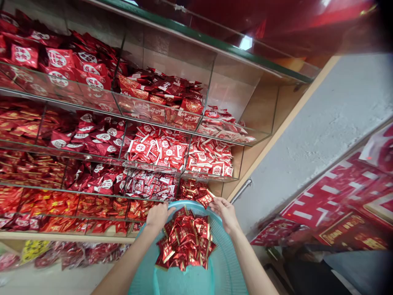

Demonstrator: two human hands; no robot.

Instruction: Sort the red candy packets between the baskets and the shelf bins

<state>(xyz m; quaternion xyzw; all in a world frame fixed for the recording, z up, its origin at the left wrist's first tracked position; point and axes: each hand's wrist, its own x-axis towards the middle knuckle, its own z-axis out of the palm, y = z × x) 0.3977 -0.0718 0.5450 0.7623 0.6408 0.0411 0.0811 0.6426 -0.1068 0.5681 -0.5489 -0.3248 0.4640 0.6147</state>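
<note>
A turquoise plastic basket (229, 254) is in front of me at the bottom of the view, its far rim up against the shelves. Inside it lies a heap of shiny red and gold packets (186, 235). My left hand (157, 216) is closed on the basket's rim at the left, its fingertips partly hidden. At the right of the rim, my right hand (225, 212) pinches a small red and gold packet (205, 199) between thumb and fingers. That packet is just above the rim, in front of a shelf compartment (188, 189) holding similar packets.
Tiered shelves with glass dividers (166, 119) hold many red packets, some with white round labels (58, 58). A grey wall (294, 151) stands to the right, with red printed goods (331, 192) beside it. Bagged items (70, 252) lie under the lowest shelf.
</note>
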